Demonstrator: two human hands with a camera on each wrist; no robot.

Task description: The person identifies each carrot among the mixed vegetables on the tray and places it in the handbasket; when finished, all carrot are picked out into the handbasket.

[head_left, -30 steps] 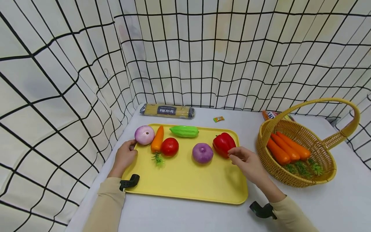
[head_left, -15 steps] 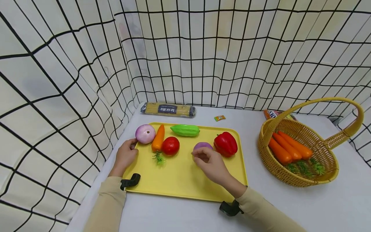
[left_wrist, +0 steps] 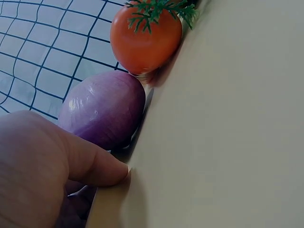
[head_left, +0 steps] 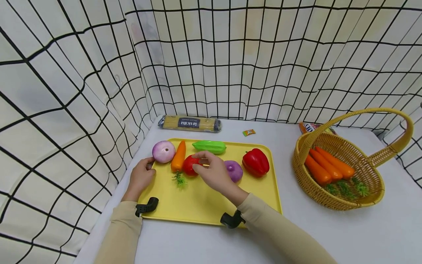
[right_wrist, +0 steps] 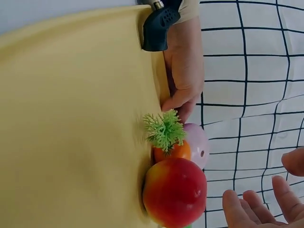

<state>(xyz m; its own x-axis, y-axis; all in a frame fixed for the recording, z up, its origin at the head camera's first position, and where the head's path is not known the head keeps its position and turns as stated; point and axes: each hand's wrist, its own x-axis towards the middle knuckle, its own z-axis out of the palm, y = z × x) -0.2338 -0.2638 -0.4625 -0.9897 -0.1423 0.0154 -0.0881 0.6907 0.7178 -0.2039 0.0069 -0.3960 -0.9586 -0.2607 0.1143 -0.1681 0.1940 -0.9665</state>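
Observation:
At the left edge of a yellow tray (head_left: 178, 205), my left hand (head_left: 140, 179) grips the rim, thumb on top in the left wrist view. Just beyond it lies a pale purple onion (head_left: 163, 151), beside an orange carrot (head_left: 178, 157) with a green top. My right hand (head_left: 215, 174) hovers over the tray by a round red fruit (head_left: 188, 167), fingers apart and holding nothing. In the right wrist view that fruit (right_wrist: 175, 192) sits apart from the fingers. A green cucumber-like vegetable (head_left: 209, 146), a darker purple round vegetable (head_left: 233, 171) and a red bell pepper (head_left: 255, 162) also lie on the tray.
A wicker basket (head_left: 304, 187) with a tall handle stands right of the tray, several carrots (head_left: 329, 168) inside. Behind the tray are a spaghetti pack (head_left: 189, 124), a small wrapped sweet (head_left: 248, 132) and a snack bag (head_left: 310, 127). Black netting hangs behind and at left.
My right hand has moved left across the tray, from the bell pepper past the purple vegetable to the round red fruit. The left hand stays at the tray's edge.

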